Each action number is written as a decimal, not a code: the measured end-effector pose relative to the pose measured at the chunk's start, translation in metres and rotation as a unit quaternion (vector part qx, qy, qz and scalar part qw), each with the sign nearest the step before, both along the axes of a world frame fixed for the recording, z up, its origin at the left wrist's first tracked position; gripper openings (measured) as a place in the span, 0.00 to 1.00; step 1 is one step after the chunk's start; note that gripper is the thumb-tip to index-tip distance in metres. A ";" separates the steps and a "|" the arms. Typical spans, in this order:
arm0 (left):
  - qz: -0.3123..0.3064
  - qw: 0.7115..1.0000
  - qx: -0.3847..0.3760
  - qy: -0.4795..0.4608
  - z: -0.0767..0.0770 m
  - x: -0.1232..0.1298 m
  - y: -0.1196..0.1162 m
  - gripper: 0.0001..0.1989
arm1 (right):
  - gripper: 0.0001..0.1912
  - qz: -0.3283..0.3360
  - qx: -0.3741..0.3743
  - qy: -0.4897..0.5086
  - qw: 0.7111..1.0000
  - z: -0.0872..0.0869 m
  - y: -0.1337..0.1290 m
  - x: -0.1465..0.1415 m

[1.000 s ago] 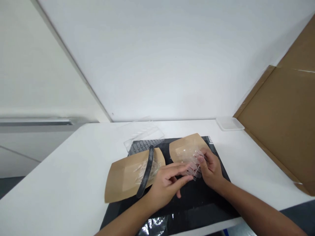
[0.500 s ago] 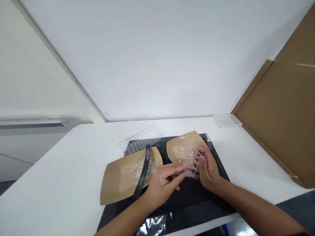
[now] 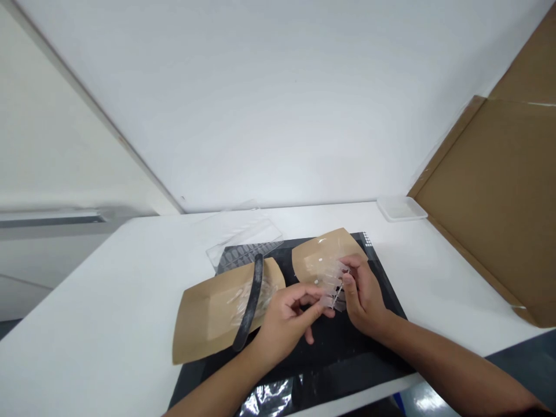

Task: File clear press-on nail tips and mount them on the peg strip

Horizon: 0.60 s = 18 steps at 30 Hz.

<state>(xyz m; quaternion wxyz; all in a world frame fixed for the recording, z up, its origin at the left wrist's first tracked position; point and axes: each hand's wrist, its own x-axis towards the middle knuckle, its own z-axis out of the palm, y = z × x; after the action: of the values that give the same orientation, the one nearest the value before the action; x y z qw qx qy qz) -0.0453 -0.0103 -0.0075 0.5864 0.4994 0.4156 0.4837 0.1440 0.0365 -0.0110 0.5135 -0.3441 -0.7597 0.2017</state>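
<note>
Grip clenched in the right hand (image 3: 364, 295): its thumb and fingers pinch a clear plastic strip of nail tips (image 3: 335, 291), holding it over a black mat (image 3: 343, 359), the small, pale, glossy tips standing in a row along it. The left hand (image 3: 284, 324) comes in from the other side, its fingertips at the strip's lower end, though whether they are firmly pinching it is hard to tell.

Directly behind the strip lies a curved piece of matte kraft card (image 3: 324, 258), with small white dots on its surface. To the left, a second kraft card (image 3: 221, 310) sits partly under the left hand, with crinkled clear film on it and a black rubbery curved strip (image 3: 249, 304) lying across it, so the two overlap. Further back, at the edge of the mat, a shallow clear plastic tray (image 3: 243, 246) holds rows of tips, with the mat's dark surface showing through.

The mat lies on a smooth white worktop (image 3: 108, 289), and a shiny crumpled plastic wrap (image 3: 269, 397) sits at its near edge. At the far end of the worktop stands a small white plastic tray (image 3: 402, 208) — just beside a large brown cardboard sheet (image 3: 490, 202) leaning up on the right
</note>
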 end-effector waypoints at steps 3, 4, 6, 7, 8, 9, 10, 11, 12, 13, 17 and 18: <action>-0.002 1.000 -0.028 -0.014 0.005 0.001 -0.002 0.19 | 0.11 -0.001 -0.006 0.002 1.000 -0.002 0.001 0.000; -0.006 0.999 -0.033 -0.018 0.007 0.001 -0.002 0.20 | 0.11 -0.002 -0.005 0.003 1.000 -0.003 0.001 0.000; -0.020 0.999 -0.037 -0.022 0.010 -0.001 -0.004 0.21 | 0.11 -0.005 -0.004 0.009 1.000 -0.004 0.002 0.000; -0.029 0.999 -0.034 -0.025 0.011 -0.001 -0.005 0.21 | 0.11 -0.008 -0.005 0.012 1.000 -0.004 0.002 0.000; -0.038 0.998 -0.029 -0.027 0.012 -0.002 -0.006 0.21 | 0.11 -0.010 -0.005 0.016 1.000 -0.005 0.002 -0.001; -0.046 0.998 -0.023 -0.030 0.013 -0.003 -0.006 0.21 | 0.11 -0.012 -0.006 0.018 1.000 -0.005 0.002 -0.001; -0.052 0.998 -0.016 -0.033 0.014 -0.003 -0.007 0.21 | 0.11 -0.014 -0.005 0.021 1.000 -0.004 0.002 -0.001; -0.054 0.998 -0.011 -0.035 0.015 -0.003 -0.007 0.21 | 0.11 -0.016 -0.004 0.022 1.000 -0.004 0.002 -0.001; -0.056 0.998 -0.010 -0.036 0.016 -0.003 -0.007 0.20 | 0.11 -0.017 -0.003 0.023 1.000 -0.004 0.003 0.000; -0.057 0.998 -0.011 -0.035 0.017 -0.003 -0.007 0.20 | 0.11 -0.017 -0.003 0.023 1.000 -0.004 0.003 0.000; -0.044 0.998 -0.022 -0.031 0.020 -0.001 -0.004 0.18 | 0.12 -0.016 -0.011 0.018 1.000 -0.004 0.004 0.003; -0.040 0.999 -0.021 -0.030 0.020 -0.001 -0.003 0.18 | 0.12 -0.017 -0.013 0.013 1.000 -0.004 0.004 0.004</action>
<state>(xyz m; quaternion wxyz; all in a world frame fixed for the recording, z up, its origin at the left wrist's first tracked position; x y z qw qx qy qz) -0.0465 -0.0137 0.0125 0.6282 0.4883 0.3873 0.4658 0.1480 0.0405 -0.0148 0.5222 -0.3607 -0.7445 0.2070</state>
